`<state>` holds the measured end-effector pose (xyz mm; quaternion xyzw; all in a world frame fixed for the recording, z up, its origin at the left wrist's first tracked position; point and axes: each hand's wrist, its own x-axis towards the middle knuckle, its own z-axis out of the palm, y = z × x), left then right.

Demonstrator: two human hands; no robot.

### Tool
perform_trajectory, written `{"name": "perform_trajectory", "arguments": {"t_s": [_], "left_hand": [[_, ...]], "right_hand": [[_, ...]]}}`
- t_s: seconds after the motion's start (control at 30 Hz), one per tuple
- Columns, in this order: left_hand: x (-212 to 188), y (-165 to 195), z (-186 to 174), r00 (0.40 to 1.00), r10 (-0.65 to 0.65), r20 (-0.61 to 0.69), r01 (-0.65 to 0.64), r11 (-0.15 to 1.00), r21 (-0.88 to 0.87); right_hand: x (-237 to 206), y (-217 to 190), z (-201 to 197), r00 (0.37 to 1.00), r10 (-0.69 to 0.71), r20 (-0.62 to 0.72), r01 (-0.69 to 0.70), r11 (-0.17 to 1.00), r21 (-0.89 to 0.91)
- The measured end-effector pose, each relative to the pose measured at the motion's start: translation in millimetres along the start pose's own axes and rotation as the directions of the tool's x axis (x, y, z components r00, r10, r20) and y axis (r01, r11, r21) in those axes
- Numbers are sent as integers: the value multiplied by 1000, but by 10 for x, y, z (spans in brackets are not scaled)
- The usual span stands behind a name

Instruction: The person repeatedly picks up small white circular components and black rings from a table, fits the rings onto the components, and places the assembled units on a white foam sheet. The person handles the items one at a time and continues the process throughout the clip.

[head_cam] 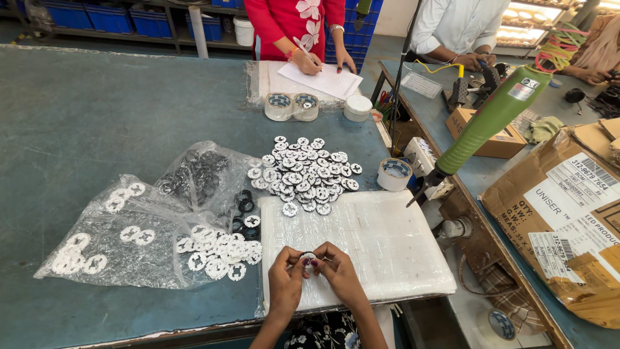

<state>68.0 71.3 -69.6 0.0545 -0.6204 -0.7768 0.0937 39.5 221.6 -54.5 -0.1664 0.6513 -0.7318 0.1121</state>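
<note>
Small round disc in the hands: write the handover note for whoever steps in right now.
Left hand and right hand pinch one small round disc between their fingertips, over the white foam pad.
White discs lie piled behind the pad; more spill from the clear bag at left, with black rings beside them.
Done: cannot tell how many are finished.
Left: the loose discs and rings, apparently.

Blue-green table (97, 97) carries white discs (307, 174), plastic bags (129, 239), foam sheet (374, 239).
</note>
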Motion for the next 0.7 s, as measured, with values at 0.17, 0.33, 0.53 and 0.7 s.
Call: {"name": "perform_trajectory", "arguments": {"t_s": [0.17,0.33,0.53,0.7], "left_hand": [[-26,145,9,998,27,49,-31,996,85],[-35,172,13,998,55,17,-57,995,78],[38,-68,-35,999,46,11,-46,998,-31],[182,-296,-126,984,20,177,44,936,-350]], "right_hand": [[-6,105,-41,997,-25,-70,18,995,-95],[-8,31,-14,998,-22,-61,15,994,-112],[18,3,3,1000,26,-5,-26,999,44],[47,159,-106,999,33,-37,-32,999,17]]}}
